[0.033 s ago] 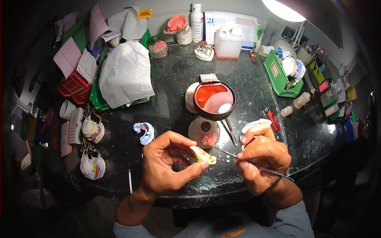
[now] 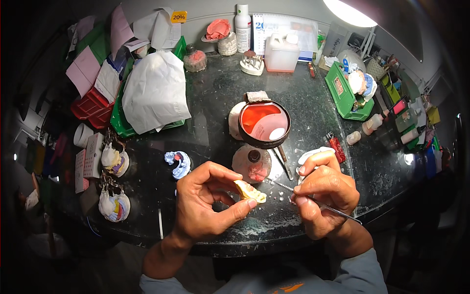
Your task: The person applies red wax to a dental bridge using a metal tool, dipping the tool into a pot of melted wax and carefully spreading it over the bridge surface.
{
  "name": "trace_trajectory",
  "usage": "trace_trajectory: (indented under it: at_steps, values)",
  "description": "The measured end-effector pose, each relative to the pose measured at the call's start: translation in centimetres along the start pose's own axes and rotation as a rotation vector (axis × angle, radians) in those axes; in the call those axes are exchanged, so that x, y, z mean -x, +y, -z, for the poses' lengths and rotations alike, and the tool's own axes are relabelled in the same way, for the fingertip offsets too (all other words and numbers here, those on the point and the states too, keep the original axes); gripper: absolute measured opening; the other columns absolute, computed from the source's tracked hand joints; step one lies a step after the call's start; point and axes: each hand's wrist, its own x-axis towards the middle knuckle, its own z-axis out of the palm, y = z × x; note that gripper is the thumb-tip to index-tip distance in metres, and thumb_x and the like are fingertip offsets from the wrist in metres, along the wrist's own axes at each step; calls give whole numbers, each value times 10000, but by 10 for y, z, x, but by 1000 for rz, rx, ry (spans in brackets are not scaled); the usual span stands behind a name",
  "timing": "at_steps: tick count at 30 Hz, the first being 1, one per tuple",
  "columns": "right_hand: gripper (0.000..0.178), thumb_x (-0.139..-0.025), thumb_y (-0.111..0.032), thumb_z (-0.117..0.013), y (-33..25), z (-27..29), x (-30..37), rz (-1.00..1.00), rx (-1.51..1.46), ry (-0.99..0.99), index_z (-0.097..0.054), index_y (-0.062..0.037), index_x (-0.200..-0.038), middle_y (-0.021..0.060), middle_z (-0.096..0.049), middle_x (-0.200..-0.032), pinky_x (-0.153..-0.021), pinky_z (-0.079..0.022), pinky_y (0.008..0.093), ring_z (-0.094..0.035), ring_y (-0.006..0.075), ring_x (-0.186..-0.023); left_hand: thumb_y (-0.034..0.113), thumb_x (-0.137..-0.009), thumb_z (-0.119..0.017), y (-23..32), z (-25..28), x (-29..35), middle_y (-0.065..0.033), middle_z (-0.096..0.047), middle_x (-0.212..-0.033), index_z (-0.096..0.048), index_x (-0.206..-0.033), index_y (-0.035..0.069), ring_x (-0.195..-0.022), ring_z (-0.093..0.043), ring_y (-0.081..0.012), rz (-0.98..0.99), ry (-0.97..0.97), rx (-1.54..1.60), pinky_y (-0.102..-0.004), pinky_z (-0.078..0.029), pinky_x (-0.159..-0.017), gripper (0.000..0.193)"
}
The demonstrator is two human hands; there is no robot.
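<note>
My left hand (image 2: 208,196) pinches a small yellow dental cast (image 2: 250,192) between thumb and fingertips, its tooth-like ridge turned toward my right. In my right hand (image 2: 325,196) is a thin metal dental hand instrument (image 2: 335,211), held like a pen. The instrument has a textured grip and a bent rear end. Its working tip lies just right of the cast, apart from it. Beyond the cast stands a squat round burner-like jar (image 2: 254,156) with a dark neck and pink material inside. Past that is a dark-rimmed round pan (image 2: 264,122) with red and pink contents.
A blue dental cast (image 2: 178,164) lies left of my left hand. Two mounted models (image 2: 114,205) stand farther left. Brush-like tools (image 2: 285,161) and a red lighter (image 2: 337,148) lie ahead. Green bins (image 2: 342,93) flank the dark bench (image 2: 215,93); a lamp (image 2: 350,12) shines above.
The instrument's tip and my right fingers have shifted slightly away from me. The yellow cast has tilted a little in my left hand, which stays in place.
</note>
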Motion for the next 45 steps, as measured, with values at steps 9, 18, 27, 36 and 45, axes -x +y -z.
trace_trajectory:
  at_steps: [9,18,27,36,45]
  values:
    - [144,-647,10,-684,2,-1,-1,-11,44,0,-702,-19,-787,61,-651,-678,-748,-483,329,-613,243,-779,-89,-762,-789,2,1,0,-156,-692,-966,-573,-1097,-51,-909,-715,-172,5,1,-15,-273,-623,-734,401]
    - [173,-623,5,-687,-1,-2,-1,-22,-11,-22,-714,-15,-792,47,-637,-640,-702,-479,324,-629,235,-751,-86,-770,-782,3,1,0,-153,-692,-973,-583,-1131,-63,-910,-712,-167,20,1,-15,-280,-615,-764,412]
    - [192,-595,23,-687,-2,-2,-2,-29,-1,-26,-717,-16,-781,56,-635,-641,-653,-495,307,-636,231,-740,-81,-772,-785,2,1,1,-146,-696,-952,-582,-1135,-61,-894,-706,-157,10,-6,-23,-271,-607,-749,417]
    - [194,-590,36,-691,-3,-2,-3,-28,-7,-30,-713,-18,-775,59,-636,-641,-627,-496,299,-638,223,-727,-78,-767,-791,2,1,1,-143,-696,-954,-585,-1134,-59,-884,-707,-151,3,-4,-20,-267,-606,-745,421]
    - [183,-604,22,-687,-4,-1,-3,-25,-11,-30,-710,-23,-780,52,-631,-638,-634,-502,304,-635,226,-719,-76,-767,-791,3,1,1,-142,-697,-959,-589,-1128,-57,-886,-709,-151,8,4,-14,-268,-607,-751,414]
